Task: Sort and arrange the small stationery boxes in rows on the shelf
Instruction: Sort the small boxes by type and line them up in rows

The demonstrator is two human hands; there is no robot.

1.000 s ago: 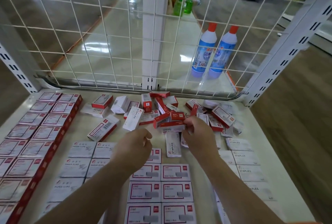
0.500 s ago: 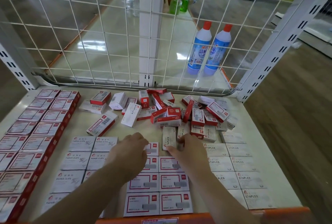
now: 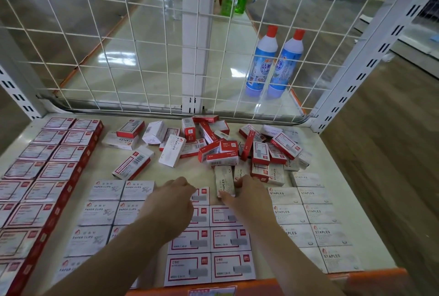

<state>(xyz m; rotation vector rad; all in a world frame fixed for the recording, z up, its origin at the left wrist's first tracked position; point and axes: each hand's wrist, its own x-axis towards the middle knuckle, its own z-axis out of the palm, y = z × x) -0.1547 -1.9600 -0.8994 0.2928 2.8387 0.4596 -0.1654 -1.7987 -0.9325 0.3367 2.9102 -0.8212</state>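
Small stationery boxes lie on the cream shelf (image 3: 337, 153). Sorted rows run front to back: red-edged boxes (image 3: 47, 177) on the left, white PAPER CLIPS boxes (image 3: 104, 212), red-framed boxes (image 3: 228, 241) in the middle, white STAPLES boxes (image 3: 313, 215) on the right. A loose pile of mixed boxes (image 3: 221, 150) sits towards the back. My right hand (image 3: 249, 197) pinches a white STAPLES box (image 3: 224, 180) lying lengthwise at the pile's front edge. My left hand (image 3: 171, 203) rests with loosely curled fingers on the rearmost red-framed box (image 3: 203, 194); its fingertips are hidden.
A white wire grid (image 3: 142, 58) closes the back of the shelf, between slotted uprights. Behind it stand two blue bottles with red caps (image 3: 273, 62) and, farther off, green bottles (image 3: 235, 1). An orange strip (image 3: 368, 279) marks the front edge.
My right hand came back from the pile to the STAPLES box in front of it. My left hand dropped onto the red-framed row. The camera shifted slightly back.
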